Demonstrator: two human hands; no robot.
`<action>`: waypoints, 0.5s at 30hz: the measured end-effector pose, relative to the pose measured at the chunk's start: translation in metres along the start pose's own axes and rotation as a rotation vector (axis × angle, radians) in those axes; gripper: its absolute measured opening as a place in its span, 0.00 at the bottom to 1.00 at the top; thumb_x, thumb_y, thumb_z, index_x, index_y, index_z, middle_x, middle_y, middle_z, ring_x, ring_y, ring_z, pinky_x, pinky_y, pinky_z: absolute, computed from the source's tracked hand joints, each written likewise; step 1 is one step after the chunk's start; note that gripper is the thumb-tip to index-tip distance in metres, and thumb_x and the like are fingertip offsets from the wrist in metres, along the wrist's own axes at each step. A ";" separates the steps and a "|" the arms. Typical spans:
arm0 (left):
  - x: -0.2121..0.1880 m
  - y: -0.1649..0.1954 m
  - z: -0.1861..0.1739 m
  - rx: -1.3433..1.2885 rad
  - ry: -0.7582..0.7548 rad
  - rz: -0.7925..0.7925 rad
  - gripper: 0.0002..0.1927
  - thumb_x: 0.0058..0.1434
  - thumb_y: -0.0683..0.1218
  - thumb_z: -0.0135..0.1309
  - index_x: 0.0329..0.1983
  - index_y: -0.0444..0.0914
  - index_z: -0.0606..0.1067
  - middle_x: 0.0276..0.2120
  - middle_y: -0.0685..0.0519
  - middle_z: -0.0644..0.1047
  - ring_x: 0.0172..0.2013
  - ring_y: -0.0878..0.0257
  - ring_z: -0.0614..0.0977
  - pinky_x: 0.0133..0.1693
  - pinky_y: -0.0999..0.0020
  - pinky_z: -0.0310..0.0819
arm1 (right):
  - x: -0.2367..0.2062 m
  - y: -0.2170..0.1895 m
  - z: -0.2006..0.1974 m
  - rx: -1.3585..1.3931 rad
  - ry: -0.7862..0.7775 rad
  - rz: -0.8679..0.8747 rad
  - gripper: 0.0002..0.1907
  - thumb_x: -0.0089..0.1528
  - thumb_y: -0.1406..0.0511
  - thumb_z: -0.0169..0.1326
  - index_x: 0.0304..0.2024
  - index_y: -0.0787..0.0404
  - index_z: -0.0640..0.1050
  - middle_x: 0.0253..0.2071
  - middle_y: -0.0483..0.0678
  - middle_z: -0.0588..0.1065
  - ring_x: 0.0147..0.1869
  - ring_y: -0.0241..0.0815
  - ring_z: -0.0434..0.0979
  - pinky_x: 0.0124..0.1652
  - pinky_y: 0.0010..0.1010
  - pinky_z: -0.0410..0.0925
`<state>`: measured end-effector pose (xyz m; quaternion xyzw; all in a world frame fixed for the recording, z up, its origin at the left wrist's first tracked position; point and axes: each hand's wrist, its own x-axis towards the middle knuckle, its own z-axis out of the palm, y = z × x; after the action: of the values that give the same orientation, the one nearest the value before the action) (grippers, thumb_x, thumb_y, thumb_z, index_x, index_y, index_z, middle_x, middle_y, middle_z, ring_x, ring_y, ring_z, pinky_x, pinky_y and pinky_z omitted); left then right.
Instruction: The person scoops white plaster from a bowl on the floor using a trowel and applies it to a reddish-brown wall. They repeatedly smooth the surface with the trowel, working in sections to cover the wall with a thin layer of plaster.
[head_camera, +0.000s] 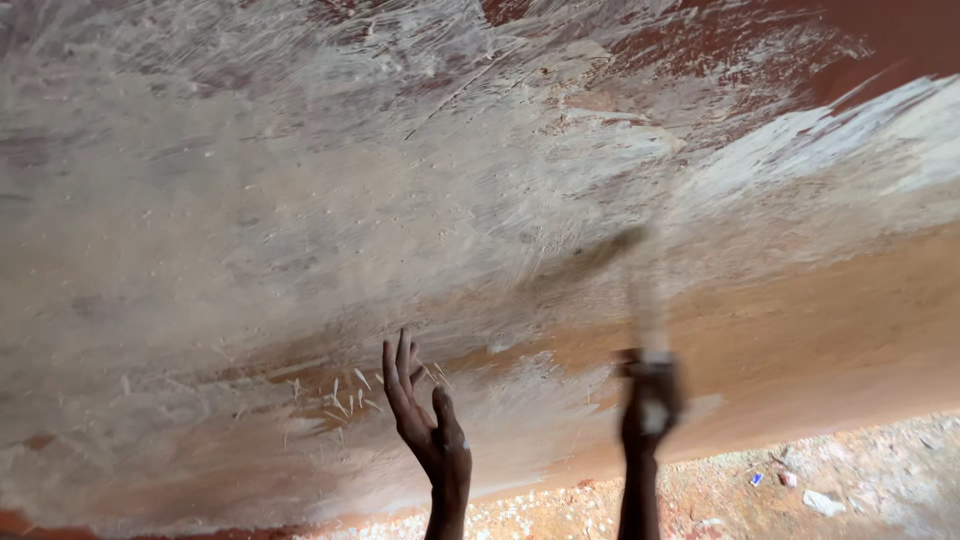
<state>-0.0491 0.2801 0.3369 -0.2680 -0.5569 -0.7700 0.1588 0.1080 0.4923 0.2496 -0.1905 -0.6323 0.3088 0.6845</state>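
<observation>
- So I'm standing here watching a person working overhead on a big curved surface (400, 200), looks like a plastered or skimmed wall or ceiling, reddish-brown underneath with a whitish-grey coat smeared across most of it.
- The coat is streaky, full of scrape marks running diagonally, and bare red patches (720, 50) show through near the top right.
- Left hand (425, 415) is raised with the palm open, fingers (400, 360) stretched up and close together, thumb out to the side. The fingertips sit right at the surface, though I can't tell for sure whether they're actually touching it.
- Just beside those fingertips there's a cluster of little pale flecks (345, 395) scattered on the coat.
- Right hand (650, 400) is a blur, so I can't really make out the fingers. It seems closed around the handle of a tool, but I can't tell that for certain.
- The tool (640, 290) rises straight up from that hand to the surface, smeared by motion, with a darker blurry streak (590, 262) angling off to the left at its top. Could be a brush or a scraper, too blurry to say.
- The two hands are well apart, left one lower and further left.
- Bottom right you can see red dirt ground (850, 490) with pale rubble and a few bits of litter.
</observation>
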 end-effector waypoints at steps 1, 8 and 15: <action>-0.004 -0.001 0.001 -0.027 0.040 0.022 0.37 0.73 0.57 0.44 0.79 0.36 0.54 0.71 0.41 0.69 0.68 0.49 0.73 0.64 0.54 0.67 | -0.019 -0.004 0.014 0.000 -0.184 -0.180 0.06 0.69 0.69 0.52 0.36 0.59 0.78 0.38 0.47 0.80 0.46 0.40 0.81 0.60 0.41 0.69; -0.010 -0.005 -0.002 -0.081 0.125 0.076 0.33 0.64 0.39 0.42 0.75 0.37 0.62 0.67 0.42 0.75 0.64 0.53 0.78 0.61 0.58 0.68 | -0.014 -0.015 0.013 -0.056 -0.251 -0.330 0.08 0.71 0.67 0.51 0.38 0.60 0.79 0.40 0.47 0.84 0.44 0.39 0.86 0.59 0.37 0.73; 0.004 -0.002 0.033 0.109 -0.070 0.154 0.23 0.66 0.42 0.40 0.59 0.38 0.78 0.71 0.44 0.71 0.68 0.55 0.68 0.67 0.56 0.62 | 0.055 0.039 -0.047 0.074 0.250 0.005 0.07 0.70 0.72 0.53 0.36 0.65 0.74 0.37 0.49 0.79 0.40 0.40 0.78 0.45 0.31 0.72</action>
<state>-0.0453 0.3122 0.3454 -0.3278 -0.5811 -0.7141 0.2121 0.1478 0.5636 0.2595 -0.2037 -0.5296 0.3074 0.7639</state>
